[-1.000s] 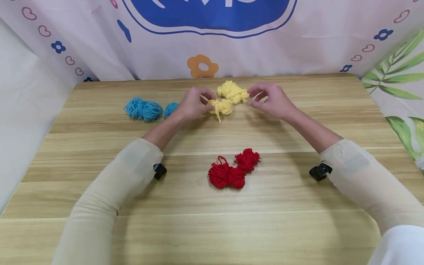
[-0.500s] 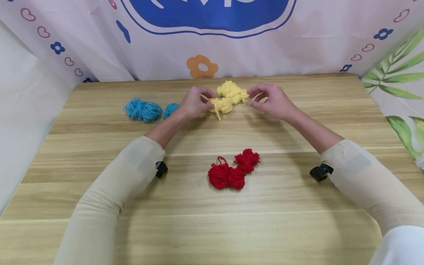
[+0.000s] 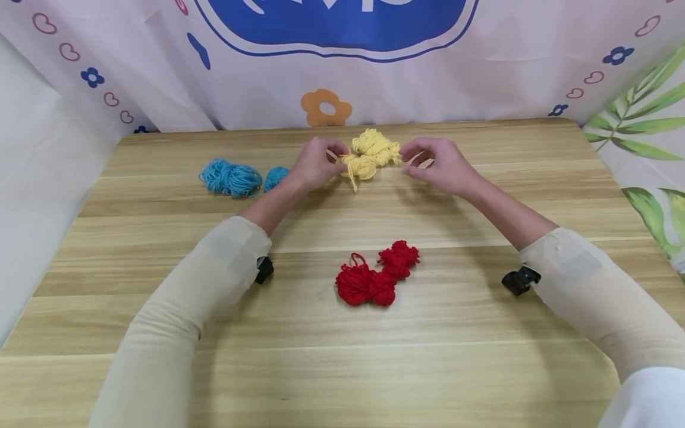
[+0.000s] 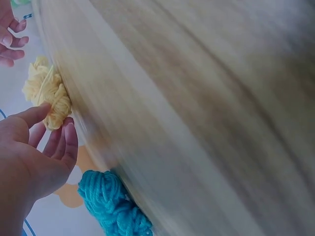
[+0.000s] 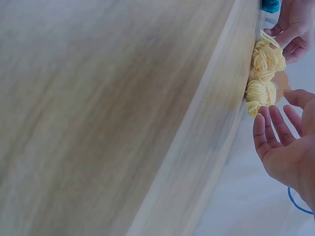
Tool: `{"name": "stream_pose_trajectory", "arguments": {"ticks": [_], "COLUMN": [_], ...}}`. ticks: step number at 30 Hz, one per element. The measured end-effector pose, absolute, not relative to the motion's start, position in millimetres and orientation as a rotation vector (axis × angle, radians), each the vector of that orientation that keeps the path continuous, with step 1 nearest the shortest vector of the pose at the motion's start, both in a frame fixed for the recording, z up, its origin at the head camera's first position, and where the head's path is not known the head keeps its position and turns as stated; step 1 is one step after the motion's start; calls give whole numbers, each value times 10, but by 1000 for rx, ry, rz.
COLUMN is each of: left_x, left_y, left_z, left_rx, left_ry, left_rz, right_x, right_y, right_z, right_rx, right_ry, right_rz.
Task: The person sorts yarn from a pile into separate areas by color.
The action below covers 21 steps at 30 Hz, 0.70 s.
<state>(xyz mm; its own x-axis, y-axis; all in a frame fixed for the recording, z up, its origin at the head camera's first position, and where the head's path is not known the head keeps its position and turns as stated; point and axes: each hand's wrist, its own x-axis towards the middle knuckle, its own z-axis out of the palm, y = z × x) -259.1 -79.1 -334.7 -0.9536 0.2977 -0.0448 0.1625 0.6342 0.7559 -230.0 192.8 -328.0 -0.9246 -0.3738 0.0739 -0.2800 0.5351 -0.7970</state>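
Observation:
Near the back of the table lies a skein of yellow yarn (image 3: 374, 148), tied into bunches, with a loose strand trailing toward the front. At its left end my left hand (image 3: 319, 164) pinches the nearer bunch between thumb and fingers; the left wrist view shows the thumb on one side of the yellow yarn (image 4: 55, 105). My right hand (image 3: 439, 163) is spread with relaxed fingers right at the yarn's right end. In the right wrist view, that hand's fingers (image 5: 281, 125) are parted and hold nothing.
A skein of blue yarn (image 3: 231, 177) lies at the back left, its right part hidden behind the left wrist. Red yarn (image 3: 369, 284) lies mid-table, between the forearms. A printed cloth (image 3: 407, 89) hangs behind the table's back edge.
My left hand has shifted slightly right and away, and the nearer yellow bunch with its strand has moved a little the same way. The right hand has hardly moved.

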Motion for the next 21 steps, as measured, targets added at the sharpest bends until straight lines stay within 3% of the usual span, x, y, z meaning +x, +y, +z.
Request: {"name": "stream_pose_trajectory", "arguments": {"ticks": [21], "left_x": [-2625], "left_y": [-788], "left_z": [-3359], "left_rx": [407], "left_ry": [2734], "left_rz": [1251], "right_x": [-2293], "right_y": [1955], "right_z": [-3297], "right_rx": [-578], "right_ry": [2657], "right_rz": [-1346]}}
